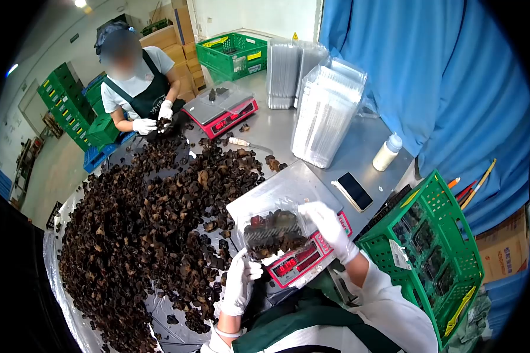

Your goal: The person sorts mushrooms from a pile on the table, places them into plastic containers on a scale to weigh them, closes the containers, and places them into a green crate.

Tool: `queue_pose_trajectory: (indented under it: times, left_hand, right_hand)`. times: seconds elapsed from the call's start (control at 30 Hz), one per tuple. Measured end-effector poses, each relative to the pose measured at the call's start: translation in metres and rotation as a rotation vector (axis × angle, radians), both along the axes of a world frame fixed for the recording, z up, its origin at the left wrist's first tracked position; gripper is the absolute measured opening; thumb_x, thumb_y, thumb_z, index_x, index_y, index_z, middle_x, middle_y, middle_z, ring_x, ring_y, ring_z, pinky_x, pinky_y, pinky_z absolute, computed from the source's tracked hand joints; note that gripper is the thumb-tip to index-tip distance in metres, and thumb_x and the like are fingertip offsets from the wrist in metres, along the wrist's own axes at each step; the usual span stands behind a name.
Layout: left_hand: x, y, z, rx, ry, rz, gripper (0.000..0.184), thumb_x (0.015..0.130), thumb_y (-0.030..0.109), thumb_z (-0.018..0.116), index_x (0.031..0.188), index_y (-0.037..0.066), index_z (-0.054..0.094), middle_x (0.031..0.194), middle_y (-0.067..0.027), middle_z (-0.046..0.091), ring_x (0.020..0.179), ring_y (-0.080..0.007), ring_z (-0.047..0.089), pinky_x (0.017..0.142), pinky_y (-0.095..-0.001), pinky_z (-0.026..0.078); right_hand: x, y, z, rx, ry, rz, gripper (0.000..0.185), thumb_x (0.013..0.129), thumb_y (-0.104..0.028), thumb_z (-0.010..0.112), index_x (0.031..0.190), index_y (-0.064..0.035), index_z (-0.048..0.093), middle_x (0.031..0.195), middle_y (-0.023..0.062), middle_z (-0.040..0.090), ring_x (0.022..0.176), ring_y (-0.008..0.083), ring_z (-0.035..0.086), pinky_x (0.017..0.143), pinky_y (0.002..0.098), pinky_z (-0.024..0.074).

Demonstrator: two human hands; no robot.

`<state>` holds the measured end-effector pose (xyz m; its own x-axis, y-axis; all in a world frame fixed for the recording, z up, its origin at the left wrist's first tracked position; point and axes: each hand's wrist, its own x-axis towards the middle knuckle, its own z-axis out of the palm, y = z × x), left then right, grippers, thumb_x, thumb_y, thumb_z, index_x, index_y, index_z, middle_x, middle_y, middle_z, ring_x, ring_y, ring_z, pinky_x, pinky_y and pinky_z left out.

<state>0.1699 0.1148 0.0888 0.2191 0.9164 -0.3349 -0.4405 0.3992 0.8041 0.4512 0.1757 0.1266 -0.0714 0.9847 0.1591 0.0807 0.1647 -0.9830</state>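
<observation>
A dark heap (141,247) flanks the left hand (241,283), a green crate (451,207) the right hand (331,228); whether fingers clamp the clear box (272,236), I cannot tell. Bare table (361,147) shows beyond the phone (353,192).

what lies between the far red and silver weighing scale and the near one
The head view shows a wooden-handled tool with a thin metal blade, plus crinkled dark-brown pieces, lying between them on the grey metal table.

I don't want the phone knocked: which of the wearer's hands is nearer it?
Right: the right hand is near the phone, at the right of the clear container; the left hand is farther off, at its near-left corner.
</observation>
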Motion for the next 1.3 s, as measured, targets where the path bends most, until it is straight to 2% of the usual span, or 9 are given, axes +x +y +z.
queue_pose_trajectory:
  times: [0.13,0.17,0.27,0.4,0.73,0.97,1.07,1.2,1.3]
  left_hand:
    - [0.006,-0.001,0.012,-0.094,-0.074,-0.009,0.046,0.098,0.036,0.049,0.133,0.006,0.041,0.087,-0.0091,0.061,0.078,-0.0183,0.063,0.071,-0.0292,0.052]
    - [0.007,-0.003,0.009,-0.056,0.019,-0.017,0.041,0.097,0.034,0.050,0.126,0.005,0.044,0.087,-0.0090,0.061,0.077,-0.0181,0.063,0.070,-0.0288,0.052]
    - [0.010,0.003,0.000,-0.002,0.122,-0.003,0.027,0.094,0.026,0.058,0.107,0.005,0.050,0.089,-0.0094,0.064,0.074,-0.0164,0.064,0.070,-0.0278,0.052]
    - [0.003,0.010,-0.014,-0.038,-0.010,-0.070,0.015,0.092,0.017,0.060,0.100,0.006,0.053,0.089,-0.0066,0.064,0.075,-0.0140,0.064,0.068,-0.0255,0.052]
    - [0.004,-0.003,-0.013,0.087,-0.086,0.069,0.013,0.087,0.004,0.061,0.092,0.006,0.049,0.080,-0.0019,0.057,0.069,-0.0096,0.055,0.063,-0.0223,0.045]
    - [-0.022,-0.015,0.012,0.315,0.495,0.068,0.009,0.090,0.006,0.058,0.097,0.005,0.052,0.083,-0.0022,0.058,0.073,-0.0103,0.055,0.066,-0.0258,0.047]
    - [-0.036,0.001,0.029,0.929,0.967,0.277,0.016,0.074,-0.005,0.060,0.090,0.000,0.058,0.106,-0.0174,0.064,0.099,-0.0308,0.061,0.087,-0.0354,0.049]
    - [-0.045,-0.001,0.032,1.040,1.193,0.458,0.015,0.073,-0.007,0.060,0.086,-0.001,0.058,0.109,-0.0178,0.064,0.094,-0.0328,0.062,0.084,-0.0362,0.050]
    - [-0.054,-0.008,0.028,0.927,1.106,0.533,0.024,0.073,-0.008,0.065,0.091,0.005,0.055,0.121,-0.0190,0.057,0.103,-0.0305,0.059,0.084,-0.0356,0.051]
  right_hand:
    - [-0.016,-0.037,0.024,0.255,-0.690,-0.170,0.045,0.083,-0.016,0.070,0.122,-0.0004,0.054,0.110,0.0082,0.058,0.101,0.0151,0.057,0.087,0.0300,0.0453]
    - [-0.013,-0.042,0.007,-0.076,-0.208,-0.157,0.048,0.080,-0.014,0.072,0.122,-0.0019,0.054,0.106,0.0087,0.058,0.096,0.0155,0.059,0.082,0.0287,0.0474]
    - [0.011,-0.048,-0.003,-0.170,-0.428,-0.035,0.014,0.086,-0.012,0.065,0.095,-0.0012,0.062,0.075,0.0009,0.061,0.069,0.0085,0.057,0.062,0.0226,0.0453]
    - [0.017,-0.053,-0.030,-0.556,-0.031,0.168,0.023,0.097,-0.019,0.047,0.092,-0.0015,0.061,0.079,0.0047,0.065,0.066,0.0093,0.060,0.058,0.0207,0.0472]
    - [-0.002,-0.055,-0.058,-0.436,0.177,0.073,0.017,0.096,-0.010,0.047,0.086,0.0002,0.058,0.076,0.0072,0.062,0.064,0.0120,0.059,0.060,0.0243,0.0489]
    - [-0.017,-0.061,-0.019,-0.389,-0.013,0.221,0.025,0.093,-0.010,0.055,0.115,0.0014,0.053,0.098,0.0088,0.064,0.087,0.0135,0.062,0.078,0.0264,0.0497]
    - [-0.042,-0.063,-0.002,-0.036,0.080,0.225,0.052,0.086,-0.008,0.063,0.133,-0.0027,0.044,0.123,0.0141,0.056,0.110,0.0230,0.057,0.091,0.0335,0.0470]
    - [-0.060,-0.061,0.018,0.447,-0.804,0.022,0.066,0.076,-0.007,0.065,0.137,-0.0078,0.043,0.136,0.0195,0.045,0.118,0.0365,0.051,0.098,0.0386,0.0428]
    - [-0.067,-0.065,0.010,0.450,-0.764,-0.024,0.064,0.076,-0.006,0.063,0.137,-0.0061,0.044,0.137,0.0201,0.045,0.117,0.0374,0.052,0.096,0.0407,0.0449]
